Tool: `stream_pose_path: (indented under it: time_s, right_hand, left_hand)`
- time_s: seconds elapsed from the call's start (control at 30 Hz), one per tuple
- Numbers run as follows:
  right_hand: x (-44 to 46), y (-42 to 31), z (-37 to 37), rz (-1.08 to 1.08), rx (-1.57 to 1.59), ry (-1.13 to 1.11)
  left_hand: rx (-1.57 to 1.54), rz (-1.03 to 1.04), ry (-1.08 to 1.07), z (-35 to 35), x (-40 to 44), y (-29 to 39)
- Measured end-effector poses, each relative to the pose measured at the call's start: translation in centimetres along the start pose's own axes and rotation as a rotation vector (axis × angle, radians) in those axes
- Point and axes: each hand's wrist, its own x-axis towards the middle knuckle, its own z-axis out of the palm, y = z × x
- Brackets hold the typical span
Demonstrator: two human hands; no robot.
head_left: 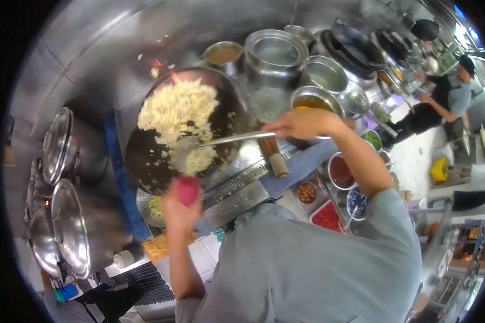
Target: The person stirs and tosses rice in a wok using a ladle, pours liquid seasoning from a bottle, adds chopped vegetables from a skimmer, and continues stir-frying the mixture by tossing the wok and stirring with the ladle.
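My right hand (302,124) is closed round the handle of a long metal ladle (237,138). The ladle's bowl rests among pale rice-like food (178,105) in a large dark wok (140,156). Most of that food is heaped at the far side, and loose bits scatter over and beyond the rim. At the near rim, my left hand (179,212) grips a pink cloth-like piece (187,190), slightly blurred. Whether it covers a wok handle cannot be made out. A small flame (175,78) shows behind the food.
Lidded pots (70,226) stand left of the wok. Behind and right are a broth pot (223,54), a large pot (276,51) and an orange-liquid pot (317,97). Bowls of red sauce (340,171) and a red-filled tray (327,217) are near my right arm. Another person (458,94) stands far right.
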Motion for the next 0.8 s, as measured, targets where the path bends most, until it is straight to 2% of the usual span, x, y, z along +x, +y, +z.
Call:
stream_pose_path:
  time_s: [0.03,0.07,0.13,0.2,0.27,0.33,0.37,0.43,0.47,0.53,0.57,0.63,0.67,0.73,0.77,0.8]
  right_hand:
    - [1.2,0.0,0.2,0.017,-0.006,0.005]
    - [2.7,-0.9,1.0,0.128,-0.018,0.017]
    - [4.2,-3.2,3.3,0.356,-0.013,0.067]
    - [3.7,-5.0,5.2,0.504,-0.059,0.098]
    - [1.7,-3.6,2.0,0.338,-0.027,0.024]
    - [-0.3,-1.9,0.3,0.158,0.005,-0.038]
    - [-0.3,-1.4,-0.3,0.152,-0.026,-0.036]
    - [0.8,-1.5,-0.9,0.123,-0.109,-0.041]
    - [1.7,-2.1,0.4,0.229,-0.078,-0.001]
    - [3.9,-2.6,4.7,0.412,-0.041,0.086]
    - [3.6,-2.5,8.4,0.311,-0.171,0.336]
    - [2.2,-3.6,12.2,0.348,0.161,0.373]
    - [1.8,-0.9,16.5,0.091,0.243,0.541]
    - [-2.2,-7.5,12.4,0.419,0.830,0.239]
    - [-2.8,-9.0,10.6,0.400,0.993,0.231]
    - [-3.3,-10.7,9.4,0.391,1.165,0.212]
  left_hand:
    - [0.007,0.034,0.014,1.0,1.1,-0.3]
    - [0.014,0.068,0.028,1.9,2.2,-0.5]
    - [0.301,0.302,0.129,7.4,3.0,-4.3]
    - [0.319,0.288,0.118,8.3,0.8,-4.8]
    - [0.323,0.302,-0.003,6.0,-2.6,-3.6]
    - [0.055,0.038,-0.101,1.6,-2.4,0.0]
    - [-0.083,-0.098,-0.151,0.6,-1.5,1.1]
    - [-0.019,0.159,0.085,0.6,1.8,1.1]
    - [-0.054,0.146,0.059,3.8,3.0,-3.4]
    - [0.156,0.217,0.060,7.4,1.8,-4.8]
    - [0.269,0.250,0.077,8.2,1.6,-4.8]
    - [0.212,0.351,0.078,7.5,-1.0,-6.5]
    - [0.233,0.355,0.077,6.9,-0.3,-5.9]
    - [0.259,0.322,0.051,6.0,-0.5,-5.0]
    - [0.340,0.410,0.136,6.6,1.7,-6.1]
    - [0.274,0.378,0.090,6.3,3.6,-5.6]
